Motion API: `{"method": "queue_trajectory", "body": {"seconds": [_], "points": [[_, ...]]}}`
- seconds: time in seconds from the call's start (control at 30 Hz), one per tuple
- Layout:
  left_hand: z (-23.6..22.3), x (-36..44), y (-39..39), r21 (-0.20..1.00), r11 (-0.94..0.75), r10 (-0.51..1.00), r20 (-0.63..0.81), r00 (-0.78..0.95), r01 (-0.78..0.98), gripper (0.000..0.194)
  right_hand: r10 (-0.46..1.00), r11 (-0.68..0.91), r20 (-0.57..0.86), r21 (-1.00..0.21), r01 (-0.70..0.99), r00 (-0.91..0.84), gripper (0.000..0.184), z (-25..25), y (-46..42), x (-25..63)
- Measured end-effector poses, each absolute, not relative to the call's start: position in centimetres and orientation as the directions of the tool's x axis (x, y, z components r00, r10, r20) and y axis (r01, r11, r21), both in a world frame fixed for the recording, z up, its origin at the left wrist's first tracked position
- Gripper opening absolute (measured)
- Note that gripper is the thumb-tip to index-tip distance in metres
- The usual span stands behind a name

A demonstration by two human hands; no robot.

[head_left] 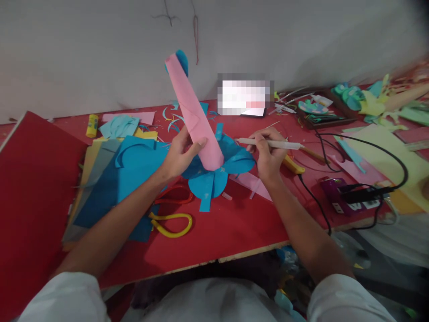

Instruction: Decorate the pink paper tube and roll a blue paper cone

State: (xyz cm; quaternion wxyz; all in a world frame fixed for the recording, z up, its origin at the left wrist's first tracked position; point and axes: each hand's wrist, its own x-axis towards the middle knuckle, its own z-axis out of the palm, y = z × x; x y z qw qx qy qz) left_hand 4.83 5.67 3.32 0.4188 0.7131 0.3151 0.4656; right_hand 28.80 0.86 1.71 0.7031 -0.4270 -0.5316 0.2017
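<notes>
My left hand (182,154) is closed around a pink paper tube (191,112), thumb lying along its front. The tube leans up to the left, with a rounded blue paper piece (182,61) at its top end. Around its lower end spread blue paper petals (208,183) with strips stuck across them; whether they are joined to the tube cannot be told. My right hand (270,154) pinches a thin whitish pen-like stick (283,144), its tip pointing left near the petals. Scissors with yellow (172,235) and red (174,194) handle loops lie below my left hand.
Blue paper sheets (140,156) and a yellow glue stick (92,125) lie left. A blurred-out screen (246,94) leans at the wall. Right are a yellow-handled corded tool (294,165), a purple box (335,192) with cables, a dark tray (326,123) of paper pieces and another person's arm (407,96).
</notes>
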Motion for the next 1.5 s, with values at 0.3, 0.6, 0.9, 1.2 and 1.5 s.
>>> {"method": "queue_trajectory", "body": {"seconds": [0.3, 0.6, 0.9, 1.2, 1.5], "points": [[-1.0, 5.4, 6.5, 0.888, -0.451, 0.801, 0.358, 0.48, 0.091, 0.066, 0.744, 0.477, 0.535, -0.845, 0.243, 0.401, 0.033, 1.5, 1.1, 28.3], [-0.6, 5.0, 6.6, 0.954, -0.293, 0.755, 0.193, 0.627, 0.059, 0.072, 0.668, 0.573, 0.679, -0.73, 0.371, 0.304, 0.021, 1.3, 0.9, 28.0], [-1.3, 5.7, 6.2, 0.897, -0.412, 0.806, 0.276, 0.523, 0.161, 0.066, 0.612, 0.647, 0.784, -0.571, 0.504, 0.103, 0.015, 2.2, -0.8, 27.7], [-1.7, 5.8, 6.0, 0.853, -0.446, 0.835, 0.288, 0.47, 0.27, 0.079, 0.454, 0.775, 0.864, -0.263, 0.575, -0.218, 0.03, 2.0, -1.6, 26.7], [-1.7, 5.8, 5.9, 0.85, -0.453, 0.827, 0.287, 0.484, 0.27, 0.078, 0.454, 0.763, 0.857, -0.232, 0.604, -0.245, 0.028, 2.2, -1.8, 26.5]]}}
